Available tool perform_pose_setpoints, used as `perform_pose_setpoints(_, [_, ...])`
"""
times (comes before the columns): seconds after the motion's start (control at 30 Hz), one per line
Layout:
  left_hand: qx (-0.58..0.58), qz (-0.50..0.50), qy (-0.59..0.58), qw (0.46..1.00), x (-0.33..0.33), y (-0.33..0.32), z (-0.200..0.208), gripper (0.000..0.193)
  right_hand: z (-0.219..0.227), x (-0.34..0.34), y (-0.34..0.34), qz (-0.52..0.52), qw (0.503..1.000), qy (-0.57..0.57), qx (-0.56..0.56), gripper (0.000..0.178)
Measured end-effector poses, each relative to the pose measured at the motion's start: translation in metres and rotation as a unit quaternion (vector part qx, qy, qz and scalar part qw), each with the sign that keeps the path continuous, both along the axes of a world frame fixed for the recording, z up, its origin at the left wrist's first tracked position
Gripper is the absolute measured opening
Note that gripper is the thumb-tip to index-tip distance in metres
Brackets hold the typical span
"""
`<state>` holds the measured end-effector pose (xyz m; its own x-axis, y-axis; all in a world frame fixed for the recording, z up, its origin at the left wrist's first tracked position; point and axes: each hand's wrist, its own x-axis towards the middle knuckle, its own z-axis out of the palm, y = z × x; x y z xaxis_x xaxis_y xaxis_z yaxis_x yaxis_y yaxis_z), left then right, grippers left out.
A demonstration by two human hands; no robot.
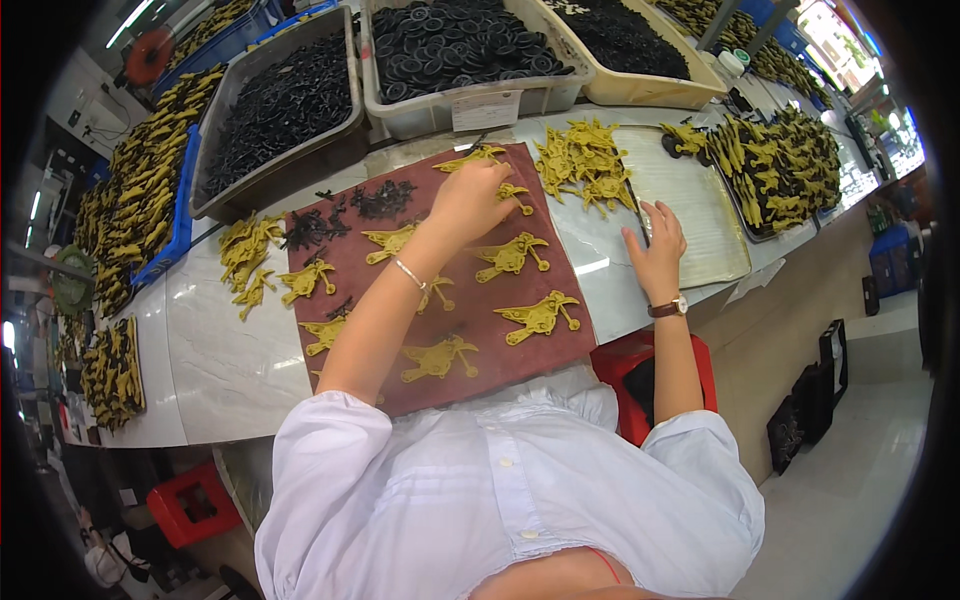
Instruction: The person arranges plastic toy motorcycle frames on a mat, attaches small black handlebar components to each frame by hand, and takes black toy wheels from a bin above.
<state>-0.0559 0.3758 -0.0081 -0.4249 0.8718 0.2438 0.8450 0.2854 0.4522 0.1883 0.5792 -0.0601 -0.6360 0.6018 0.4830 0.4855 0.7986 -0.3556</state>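
Observation:
My left hand (pixel 474 198) reaches over the far part of a dark red mat (pixel 480 365), its fingers bent down together among flat yellow plastic parts. Its fingertips are partly hidden, so what they pinch I cannot make out. One yellow part (pixel 516 197) lies right beside that hand. Nearer me, more yellow parts (pixel 537 318) are spread over the mat in loose rows. Small black pieces (pixel 383 200) lie in heaps at the mat's far left. My right hand (pixel 657 250), fingers apart and holding nothing, hovers at the left edge of a pale shallow tray (pixel 700 235).
A heap of yellow parts (pixel 585 165) sits right of the mat, another (pixel 248 250) left. Bins of black pieces (pixel 285 105), black rings (pixel 455 50) and more black pieces (pixel 625 45) line the back. Yellow-and-black assemblies fill trays at left (pixel 150 190) and right (pixel 780 170). Red stools (pixel 195 505) stand below.

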Motion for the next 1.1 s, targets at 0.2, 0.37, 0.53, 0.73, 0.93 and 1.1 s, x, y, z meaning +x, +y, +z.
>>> perform_pose_setpoints(0.2, [0.122,-0.024,0.001,0.992,0.008,0.083,-0.020,0.084,0.018,-0.053,0.023,0.132,0.985,0.094,-0.059,0.052])
perform_pose_setpoints(0.37, [-0.059,0.052,-0.180,0.980,-0.012,0.125,-0.018,0.128,0.033,-0.119,0.045,0.106,0.991,0.068,-0.049,0.063])
perform_pose_setpoints(0.53, [-0.087,0.075,-0.202,0.973,-0.005,0.137,-0.027,0.112,0.016,-0.143,0.065,0.044,0.992,-0.034,-0.112,0.063])
perform_pose_setpoints(0.73, [-0.052,0.064,-0.192,0.978,0.022,0.117,-0.025,0.082,0.009,-0.138,0.079,0.117,0.984,0.079,-0.113,0.037])
perform_pose_setpoints(0.93, [-0.062,-0.018,-0.285,0.956,0.058,0.096,-0.017,0.084,0.018,-0.125,0.074,0.182,0.959,0.036,-0.216,0.047])
perform_pose_setpoints(1.1, [-0.045,-0.059,-0.339,0.938,0.076,0.078,-0.007,0.096,0.017,-0.111,0.069,0.235,0.944,0.010,-0.231,0.056])
